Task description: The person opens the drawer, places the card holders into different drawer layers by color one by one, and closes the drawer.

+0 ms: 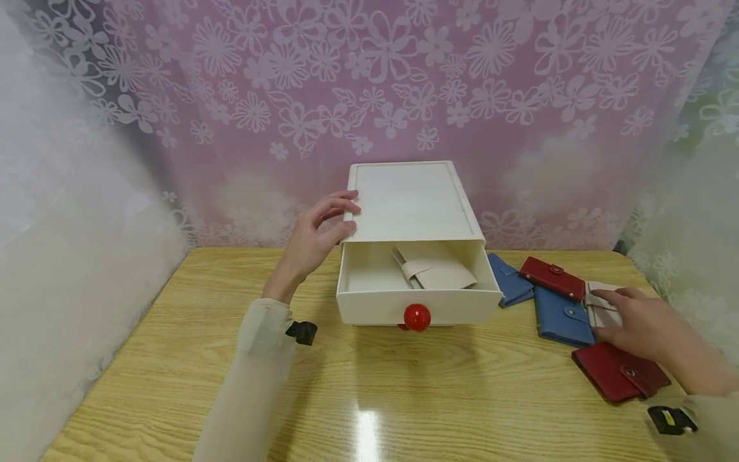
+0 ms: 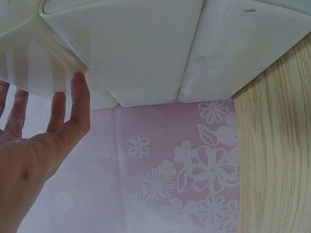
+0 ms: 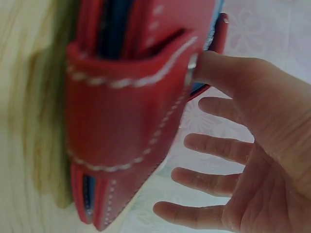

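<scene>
My left hand (image 1: 308, 240) touches the upper left edge of a white drawer box (image 1: 412, 199), fingers extended over its top. The drawer (image 1: 369, 307) with its round red knob (image 1: 417, 317) is pulled out, and a cream wallet (image 1: 444, 273) lies inside. On the right, my right hand (image 1: 649, 324) reaches over another cream wallet (image 1: 602, 301), fingers at its top and thumb by its lower side. In the right wrist view those fingers are spread apart, and a red wallet (image 3: 116, 121) with a snap strap stands large in front of the hand.
Around the right hand lie a red snap wallet (image 1: 618, 372), a blue wallet (image 1: 557, 317), a long red wallet (image 1: 551, 277) and a second blue wallet (image 1: 508, 282). Everything rests on a wood-grain table (image 1: 323, 398), with a flowered pink curtain (image 1: 260, 141) behind.
</scene>
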Demonstrator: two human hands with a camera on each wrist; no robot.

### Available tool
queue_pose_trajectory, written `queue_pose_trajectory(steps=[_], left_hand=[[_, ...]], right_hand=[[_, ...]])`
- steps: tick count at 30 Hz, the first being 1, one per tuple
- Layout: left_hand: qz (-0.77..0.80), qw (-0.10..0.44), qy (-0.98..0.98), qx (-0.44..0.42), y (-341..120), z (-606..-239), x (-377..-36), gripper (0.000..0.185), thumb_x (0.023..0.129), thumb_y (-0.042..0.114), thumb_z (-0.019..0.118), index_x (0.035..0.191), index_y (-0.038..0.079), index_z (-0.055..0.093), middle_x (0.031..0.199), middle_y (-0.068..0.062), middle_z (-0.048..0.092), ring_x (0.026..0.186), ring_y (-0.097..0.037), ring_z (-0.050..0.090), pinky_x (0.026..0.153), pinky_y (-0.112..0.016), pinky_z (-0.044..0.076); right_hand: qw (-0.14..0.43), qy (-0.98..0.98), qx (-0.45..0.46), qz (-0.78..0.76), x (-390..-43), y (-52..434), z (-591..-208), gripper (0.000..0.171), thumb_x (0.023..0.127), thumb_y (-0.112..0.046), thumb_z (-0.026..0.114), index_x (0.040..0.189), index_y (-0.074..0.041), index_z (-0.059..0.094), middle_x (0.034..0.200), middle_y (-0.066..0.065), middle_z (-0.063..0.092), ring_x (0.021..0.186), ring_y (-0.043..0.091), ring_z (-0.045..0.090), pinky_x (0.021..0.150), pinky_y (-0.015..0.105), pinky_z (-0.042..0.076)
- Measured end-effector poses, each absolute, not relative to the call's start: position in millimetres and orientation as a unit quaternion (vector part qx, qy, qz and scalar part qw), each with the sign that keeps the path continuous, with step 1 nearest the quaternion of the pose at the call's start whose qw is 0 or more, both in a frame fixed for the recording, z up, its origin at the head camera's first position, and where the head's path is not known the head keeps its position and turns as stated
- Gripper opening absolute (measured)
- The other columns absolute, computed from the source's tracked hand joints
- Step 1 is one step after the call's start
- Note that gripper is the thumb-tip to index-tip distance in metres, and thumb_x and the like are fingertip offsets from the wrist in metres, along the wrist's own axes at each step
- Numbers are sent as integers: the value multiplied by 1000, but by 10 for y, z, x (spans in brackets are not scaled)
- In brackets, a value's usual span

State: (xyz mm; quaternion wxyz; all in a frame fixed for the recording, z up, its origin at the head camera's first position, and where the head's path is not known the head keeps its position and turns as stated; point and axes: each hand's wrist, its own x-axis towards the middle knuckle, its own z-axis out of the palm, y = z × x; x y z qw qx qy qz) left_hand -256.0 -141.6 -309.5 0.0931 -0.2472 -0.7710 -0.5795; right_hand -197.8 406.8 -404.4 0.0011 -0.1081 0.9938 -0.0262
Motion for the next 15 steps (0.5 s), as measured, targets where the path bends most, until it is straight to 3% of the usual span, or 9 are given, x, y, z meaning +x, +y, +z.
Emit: queue_pose_trajectory(steps=[10, 15], left_hand=[[-579, 92, -772, -243, -1405, -3092, -2550, 24, 99, 17, 63, 120, 8, 68, 152, 4, 54, 136, -24, 51, 110, -53, 48], [-578, 99, -770, -249, -1403, -3089, -2560, 24, 98, 16, 63, 120, 6, 68, 152, 1, 54, 136, -26, 51, 112, -53, 46]], right_hand=[[-9, 992, -122, -29, -2012, 4102, -4096, 66, 81, -26, 80, 129, 13, 57, 120, 47, 55, 94, 56, 63, 75, 64, 54], [-14, 991, -129, -29, -2035, 4131, -4098, 63, 81, -26, 80, 127, 12, 60, 113, 43, 60, 83, 45, 66, 68, 57, 55]])
